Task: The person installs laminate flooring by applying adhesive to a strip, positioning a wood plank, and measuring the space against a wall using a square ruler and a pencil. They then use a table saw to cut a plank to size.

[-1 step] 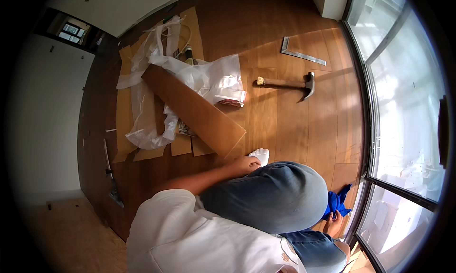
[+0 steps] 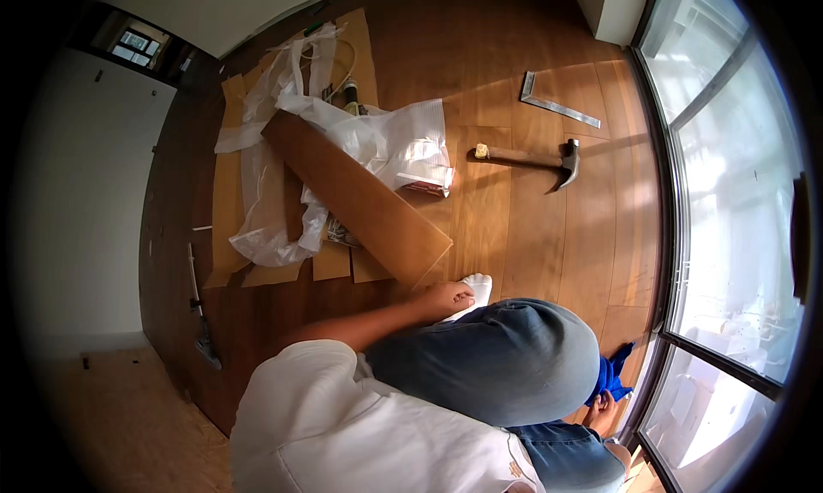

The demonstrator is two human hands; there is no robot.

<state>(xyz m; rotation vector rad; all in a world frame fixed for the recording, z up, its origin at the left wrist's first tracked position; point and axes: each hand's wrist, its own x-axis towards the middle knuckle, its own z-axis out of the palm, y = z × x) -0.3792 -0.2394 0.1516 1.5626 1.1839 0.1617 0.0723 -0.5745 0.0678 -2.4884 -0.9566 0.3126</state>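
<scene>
My left hand (image 2: 449, 299) is curled into a loose fist beside my white-socked foot (image 2: 479, 289), with nothing visible in it. Past my bent knee, close to the window frame, my right hand (image 2: 603, 411) pinches a blue cloth (image 2: 612, 376) at floor level. Part of that cloth is hidden behind my knee. In front of my left hand lies a long brown floorboard (image 2: 356, 197), its near end a short way from the fist. A claw hammer (image 2: 527, 157) with a wooden handle and a metal carpenter's square (image 2: 559, 107) rest farther off to the right.
Under the board's left part are flattened cardboard (image 2: 230, 236) and crumpled white foam sheet (image 2: 274, 244). A dark cylindrical tool (image 2: 351, 94) with a cable sits among them. A stick-like tool (image 2: 199, 309) lies at the left. Glass doors (image 2: 729, 236) line the right side.
The view has shifted a little, so the board, hammer and square appear slightly farther right. Both hands keep practically the same pose, and the right still grips the blue cloth.
</scene>
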